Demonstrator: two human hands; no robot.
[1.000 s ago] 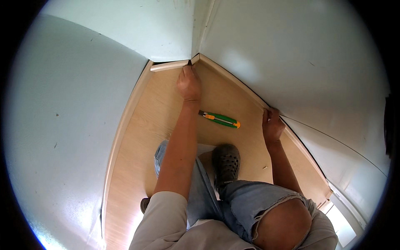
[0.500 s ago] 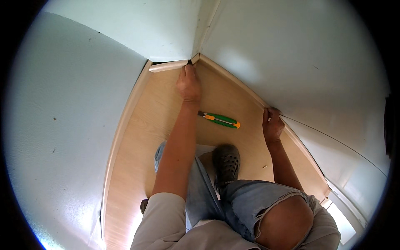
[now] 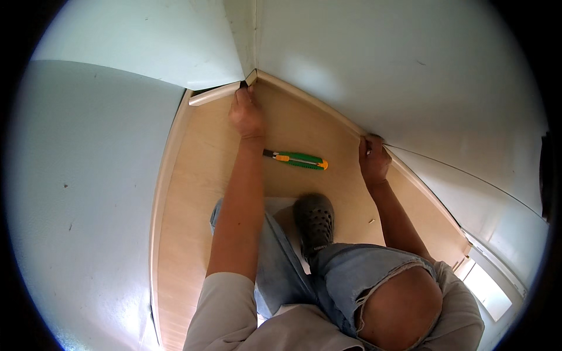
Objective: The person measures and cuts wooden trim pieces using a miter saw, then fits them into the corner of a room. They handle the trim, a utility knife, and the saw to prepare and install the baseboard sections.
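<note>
At the far corner, my left hand (image 3: 247, 114) has its fingers closed by the inner end of a short wood-coloured skirting board (image 3: 215, 93). A dark spot shows at the fingertips; whether it is a gap or a small part I cannot tell. Farther right, my right hand (image 3: 374, 161) has its fingers bent over the long skirting board (image 3: 316, 100) that runs along the right wall. Between the hands, a green and yellow utility knife (image 3: 300, 160) lies on the wood-look floor (image 3: 193, 193).
Pale walls (image 3: 374, 58) close in on both sides and meet at the far corner. Another skirting board (image 3: 167, 164) follows the left wall. My dark clog (image 3: 314, 225) and bent knee (image 3: 404, 304) take up the near floor. A small scrap (image 3: 372, 221) lies right of the clog.
The view has shifted a little, so the corner, knife and hands appear farther left. Both hands keep their places at the skirting boards.
</note>
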